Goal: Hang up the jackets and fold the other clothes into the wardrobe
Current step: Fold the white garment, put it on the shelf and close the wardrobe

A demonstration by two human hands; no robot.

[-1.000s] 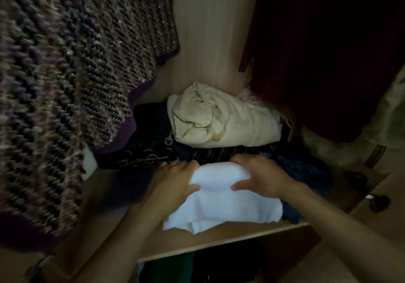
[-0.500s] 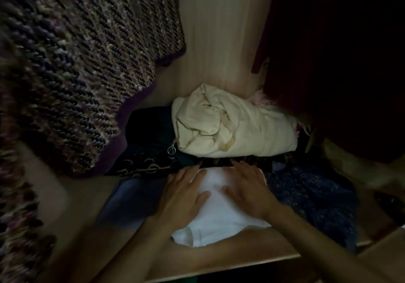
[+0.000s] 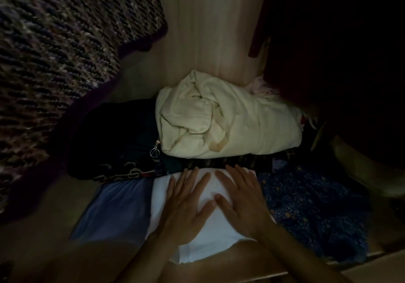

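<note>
The wardrobe (image 3: 210, 30) fills the view, dim, with a knit jacket (image 3: 54, 52) hanging at left and a dark red garment (image 3: 328, 52) at right. On its shelf (image 3: 43, 239) a cream bundle (image 3: 230, 125) sits at the back on dark clothes (image 3: 114, 142); a blue piece (image 3: 114, 208) and a navy print (image 3: 313, 206) flank the folded white cloth (image 3: 206, 247) at the front. A second ago both hands gripped that cloth's far edge; now the left hand (image 3: 184, 212) and right hand (image 3: 243, 203) lie flat on it, fingers straight, pressing. The fold looks placed, probably just being smoothed.
</note>
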